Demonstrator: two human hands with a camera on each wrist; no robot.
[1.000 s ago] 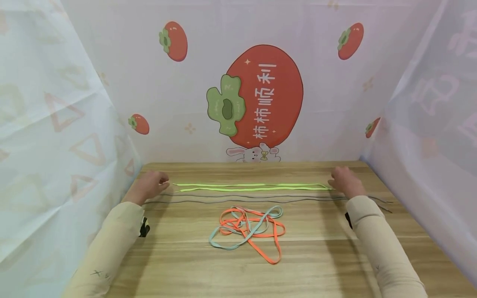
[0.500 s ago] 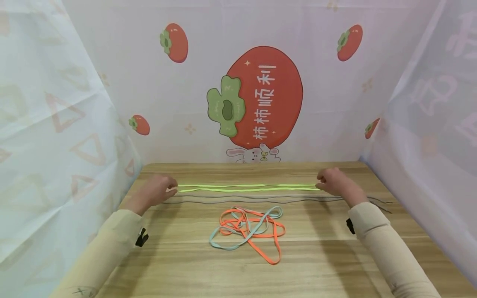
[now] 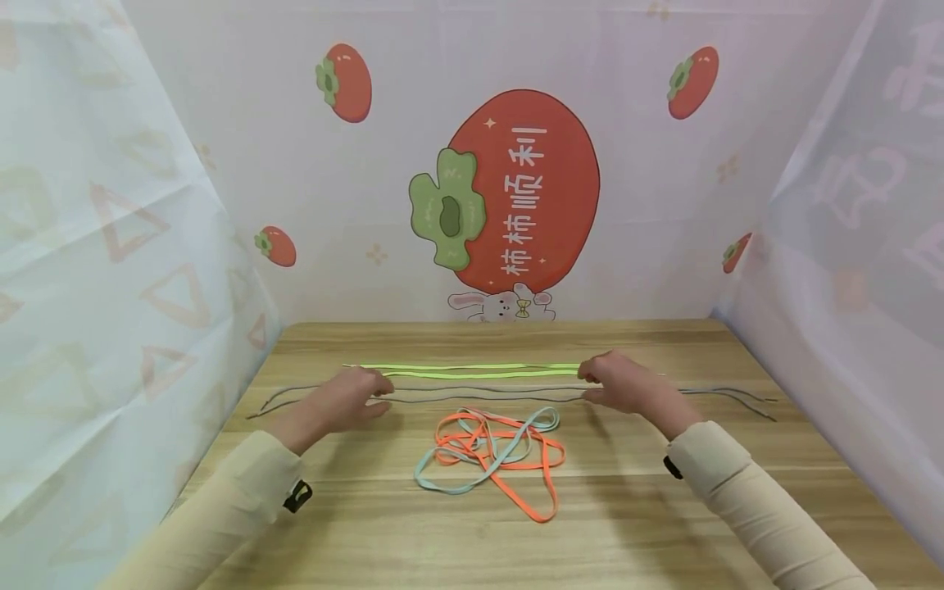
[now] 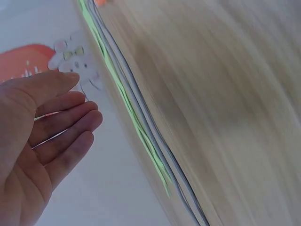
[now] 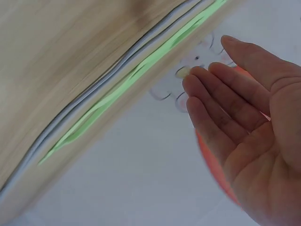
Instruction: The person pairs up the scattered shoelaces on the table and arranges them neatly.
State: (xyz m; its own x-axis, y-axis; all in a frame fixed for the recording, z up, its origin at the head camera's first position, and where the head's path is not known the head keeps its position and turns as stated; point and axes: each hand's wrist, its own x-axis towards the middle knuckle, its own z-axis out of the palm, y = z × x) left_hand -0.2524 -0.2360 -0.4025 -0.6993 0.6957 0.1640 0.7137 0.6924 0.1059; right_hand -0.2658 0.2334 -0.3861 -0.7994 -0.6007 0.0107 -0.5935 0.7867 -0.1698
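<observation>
Two strands of neon-green shoelace [image 3: 472,375] lie straight across the back of the table, and two strands of thin grey shoelace [image 3: 472,399] run parallel in front of them. My left hand [image 3: 347,401] hovers over the left part of the laces, its fingers loosely bent with nothing between them. Over the right part is my right hand [image 3: 619,383], also holding nothing. Both wrist views show the palms, the left hand [image 4: 51,127] and the right hand [image 5: 244,108], apart from the laces. An orange shoelace [image 3: 547,483] and a light-blue shoelace [image 3: 450,490] lie tangled together at mid-table.
The wooden table [image 3: 457,549] ends at a white backdrop [image 3: 634,246] printed with persimmons and a rabbit. White sheets [image 3: 111,287] hang along both sides of the table.
Both hands have come inward from the ends of the green shoelace and nearer to me, over the grey shoelace. The laces look unmoved.
</observation>
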